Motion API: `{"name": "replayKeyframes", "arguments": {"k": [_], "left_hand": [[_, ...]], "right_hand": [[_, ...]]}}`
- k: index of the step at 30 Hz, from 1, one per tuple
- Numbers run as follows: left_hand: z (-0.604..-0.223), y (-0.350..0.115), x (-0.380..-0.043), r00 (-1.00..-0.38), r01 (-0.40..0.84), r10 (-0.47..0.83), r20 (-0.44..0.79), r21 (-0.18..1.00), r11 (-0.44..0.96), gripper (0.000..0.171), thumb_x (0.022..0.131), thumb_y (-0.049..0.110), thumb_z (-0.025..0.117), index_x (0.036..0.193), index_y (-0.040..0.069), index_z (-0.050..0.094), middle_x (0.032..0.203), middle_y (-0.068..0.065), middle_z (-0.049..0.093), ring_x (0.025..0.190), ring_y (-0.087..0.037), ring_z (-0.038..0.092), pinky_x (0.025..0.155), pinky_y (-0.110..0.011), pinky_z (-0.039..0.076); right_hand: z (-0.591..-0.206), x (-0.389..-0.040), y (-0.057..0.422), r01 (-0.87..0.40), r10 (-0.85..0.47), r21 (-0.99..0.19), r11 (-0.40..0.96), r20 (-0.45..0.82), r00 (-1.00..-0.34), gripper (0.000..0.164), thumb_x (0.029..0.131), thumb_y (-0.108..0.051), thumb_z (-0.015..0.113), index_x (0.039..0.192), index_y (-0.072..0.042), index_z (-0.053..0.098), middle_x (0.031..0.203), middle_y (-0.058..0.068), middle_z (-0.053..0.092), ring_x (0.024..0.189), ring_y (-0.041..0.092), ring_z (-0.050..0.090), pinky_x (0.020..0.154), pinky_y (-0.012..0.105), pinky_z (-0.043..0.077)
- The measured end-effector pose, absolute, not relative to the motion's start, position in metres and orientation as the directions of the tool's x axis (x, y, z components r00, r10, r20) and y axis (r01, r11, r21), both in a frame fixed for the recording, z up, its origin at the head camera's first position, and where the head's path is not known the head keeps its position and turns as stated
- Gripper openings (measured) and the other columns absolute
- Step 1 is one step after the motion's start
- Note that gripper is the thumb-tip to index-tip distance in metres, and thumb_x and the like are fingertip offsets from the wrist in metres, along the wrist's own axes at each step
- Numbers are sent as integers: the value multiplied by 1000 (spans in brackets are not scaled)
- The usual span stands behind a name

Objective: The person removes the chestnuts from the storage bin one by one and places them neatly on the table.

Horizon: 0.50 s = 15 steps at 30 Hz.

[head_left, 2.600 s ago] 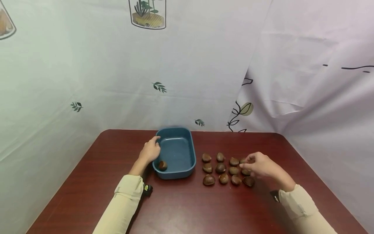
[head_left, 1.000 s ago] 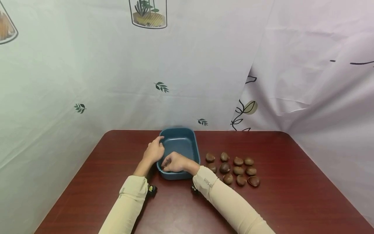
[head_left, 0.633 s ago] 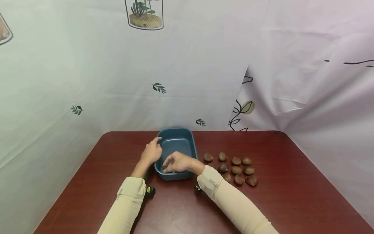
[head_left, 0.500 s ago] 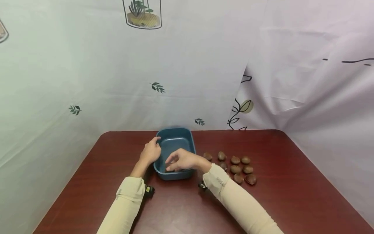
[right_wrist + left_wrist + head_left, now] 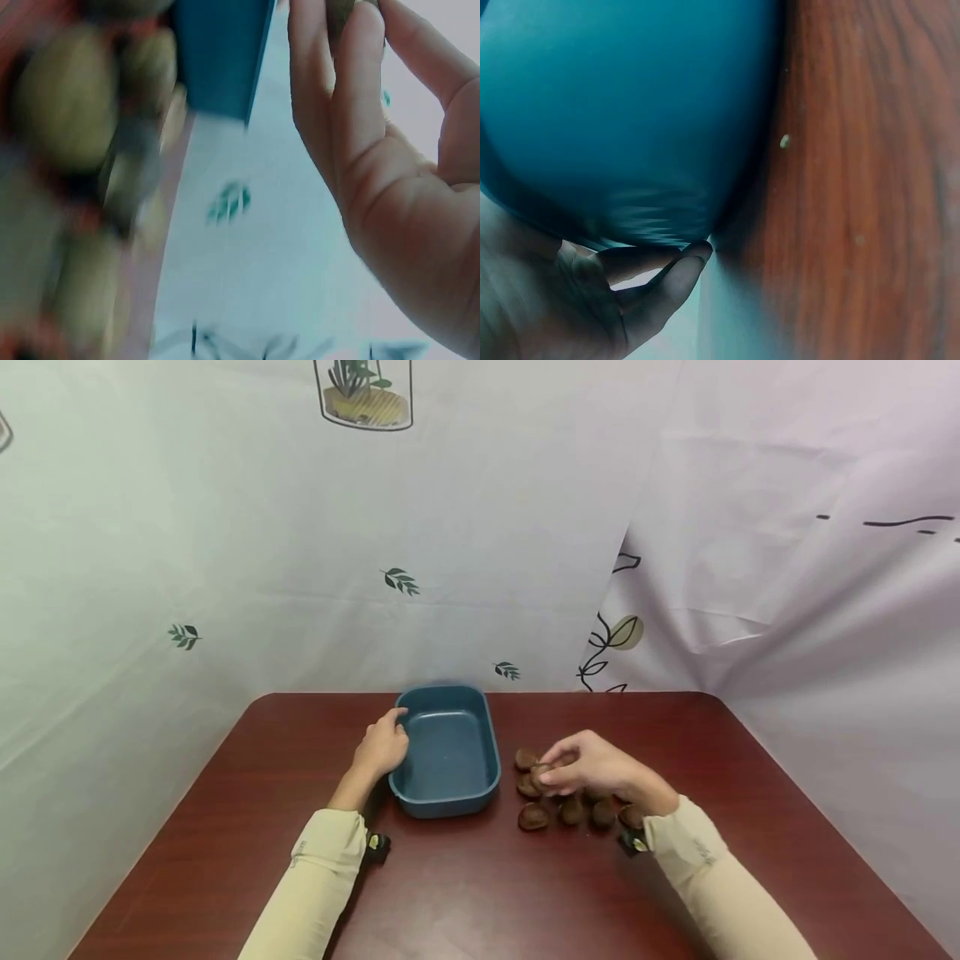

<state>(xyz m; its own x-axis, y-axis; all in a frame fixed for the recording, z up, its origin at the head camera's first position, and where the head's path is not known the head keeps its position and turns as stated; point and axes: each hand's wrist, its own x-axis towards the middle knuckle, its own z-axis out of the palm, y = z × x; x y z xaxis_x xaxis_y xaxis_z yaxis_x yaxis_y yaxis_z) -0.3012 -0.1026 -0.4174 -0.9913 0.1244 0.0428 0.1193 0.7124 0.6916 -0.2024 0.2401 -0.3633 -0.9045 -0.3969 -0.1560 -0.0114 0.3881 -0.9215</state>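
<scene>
My left hand (image 5: 384, 746) holds the left rim of a blue rectangular bin (image 5: 447, 808). In the left wrist view, its fingers (image 5: 664, 296) curl against the outside of the bin wall (image 5: 630, 97). Just right of the bin, my right hand (image 5: 600, 770) pinches a brown chestnut (image 5: 542, 774) between thumb and fingertips, above the chestnuts on the table. The right wrist view shows only part of that held chestnut (image 5: 340, 21), at the top edge. Rows of chestnuts lie under and around this hand, including one at the near left corner (image 5: 534, 817); the hand hides several.
The dark red wooden table (image 5: 480, 893) has rounded far corners. Behind it and along both sides hangs a white printed cloth (image 5: 480, 527). The bin stands near the far edge, close to the cloth. A small dark device (image 5: 377, 846) sits at the left wrist.
My right hand went from the chestnut rows into the bin, then came back right with a chestnut. The chestnut seen earlier in the bin is gone from it. My left hand stayed at the rim.
</scene>
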Motion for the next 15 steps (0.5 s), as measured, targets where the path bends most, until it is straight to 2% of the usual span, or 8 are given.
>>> {"name": "replayKeyframes", "arguments": {"k": [3, 6, 9, 12, 15], "left_hand": [[-419, -102, -301, -991, 121, 128, 42, 690, 714, 47, 103, 14, 34, 149, 9, 42, 126, -23, 59, 60, -24, 47, 59, -38, 38], [-420, -102, -302, -991, 122, 126, 46, 695, 708, 47, 103, 15, 34, 149, 10, 42, 114, -23, 60, 56, -22, 43, 57, -37, 37], [-419, -103, -302, -991, 123, 126, 48, 696, 707, 47, 103, 15, 34, 150, 9, 41, 112, -23, 60, 54, -21, 41, 56, -37, 37], [-419, -103, -302, -991, 124, 129, 45, 694, 709, 48, 103, 15, 34, 150, 9, 41, 125, -23, 59, 58, -24, 45, 59, -38, 39], [-419, -102, -301, -991, 126, 128, 49, 689, 713, 48, 103, 16, 33, 149, 9, 42, 139, -22, 53, 71, -27, 53, 64, -40, 41]], "right_hand": [[-363, -193, 275, 12, -355, -921, 391, -162, -921, 33, 88, -11, 76, 111, 11, 68, 93, 14, 73, 78, 24, 72, 75, 48, 57], [-363, -182, 308, 49, -309, -929, 367, -172, -936, 36, 91, -7, 71, 116, 17, 63, 95, 14, 73, 81, 21, 72, 75, 45, 57], [-367, -172, 337, 87, -272, -932, 352, -191, -943, 36, 94, -4, 66, 119, 21, 59, 95, 9, 73, 83, 20, 72, 75, 41, 58], [-372, -163, 360, 120, -256, -932, 343, -216, -942, 36, 96, -4, 62, 119, 22, 57, 96, 7, 72, 84, 22, 72, 75, 37, 58], [-377, -156, 378, 141, -240, -927, 347, -233, -942, 36, 96, -5, 62, 119, 22, 58, 97, 6, 72, 84, 22, 72, 75, 36, 58]]}}
